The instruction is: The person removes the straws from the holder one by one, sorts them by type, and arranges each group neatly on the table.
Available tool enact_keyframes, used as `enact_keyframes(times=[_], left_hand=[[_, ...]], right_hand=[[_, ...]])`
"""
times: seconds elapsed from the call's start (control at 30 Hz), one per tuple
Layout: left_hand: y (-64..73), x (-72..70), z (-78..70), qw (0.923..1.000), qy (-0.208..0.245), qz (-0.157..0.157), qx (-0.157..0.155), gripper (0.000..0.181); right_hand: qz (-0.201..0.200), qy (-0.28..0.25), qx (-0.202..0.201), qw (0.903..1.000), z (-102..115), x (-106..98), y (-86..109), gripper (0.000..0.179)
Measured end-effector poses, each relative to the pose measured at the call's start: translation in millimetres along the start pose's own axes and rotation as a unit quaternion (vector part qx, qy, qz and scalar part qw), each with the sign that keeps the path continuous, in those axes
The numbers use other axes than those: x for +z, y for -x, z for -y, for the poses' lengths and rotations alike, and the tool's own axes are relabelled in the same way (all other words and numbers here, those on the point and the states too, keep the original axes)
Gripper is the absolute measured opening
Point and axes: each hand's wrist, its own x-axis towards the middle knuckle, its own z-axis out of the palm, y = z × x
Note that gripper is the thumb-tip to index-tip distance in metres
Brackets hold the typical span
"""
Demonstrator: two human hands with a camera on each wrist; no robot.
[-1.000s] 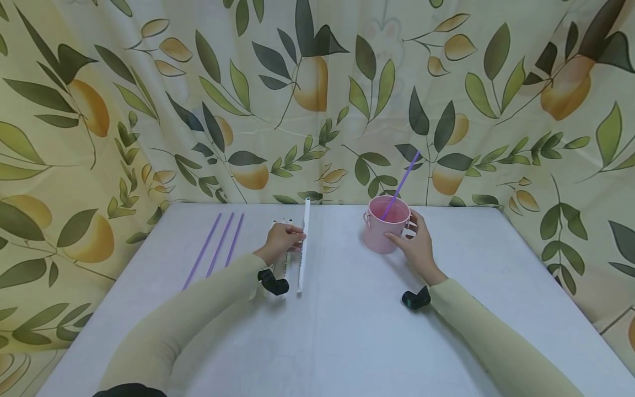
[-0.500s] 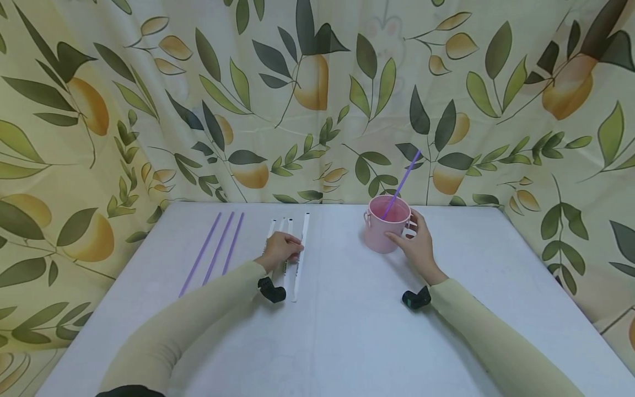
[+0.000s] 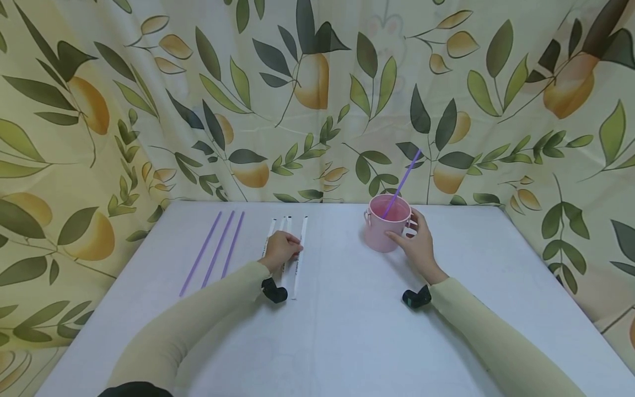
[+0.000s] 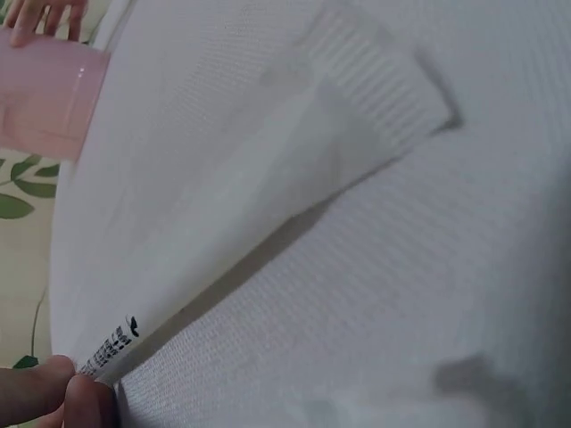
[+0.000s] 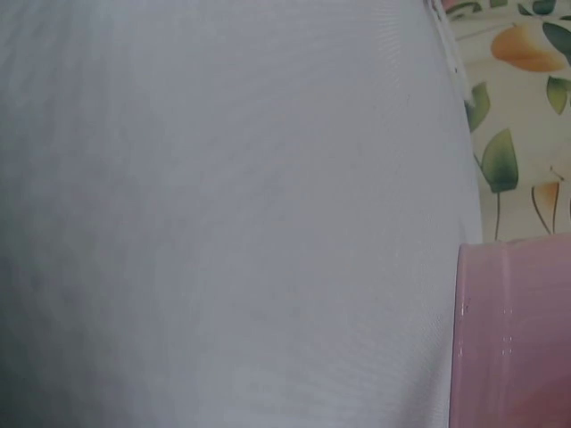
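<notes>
My left hand pinches a white paper-wrapped straw between thumb and fingertips. In the left wrist view the wrapper shows black print near the fingertips and a flat, ridged sealed end. More wrapped straws lie beside it, partly covered by the hand. My right hand holds a pink bucket by its right side, thumb on the front wall. A purple straw leans inside the bucket and sticks out above the rim. Only part of the bucket enters the right wrist view.
Three purple straws lie side by side on the left of the white table. A curtain printed with leaves and fruit hangs behind the table's far edge. Black wrist cameras are strapped to both wrists.
The wrapped straw in my left hand has come down and slightly left, now lying alongside the other wrapped straws. The right hand and the bucket have stayed in place.
</notes>
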Motion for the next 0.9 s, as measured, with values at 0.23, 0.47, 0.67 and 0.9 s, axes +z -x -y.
enact_keyframes(times=[0.23,0.47,0.67,0.9], left_hand=[[-1.8,0.7,3.0,1.0000,0.002,0.008,0.002,0.015],[-3.6,-4.8,1.0,0.9998,0.011,0.009,0.014,0.015],[-1.3,-12.1,-8.1,0.9987,0.051,0.009,0.007,0.021],[-1.5,-19.7,-23.8,0.9911,0.131,0.021,0.013,0.029]], right_hand=[[0.001,-0.002,0.000,1.0000,0,1,0.2,0.084],[-0.001,-0.001,-0.002,1.0000,2,0,0.2,0.083],[0.001,0.000,0.001,1.0000,2,0,-0.1,0.084],[-0.002,-0.002,0.000,1.0000,0,0,-0.4,0.083]])
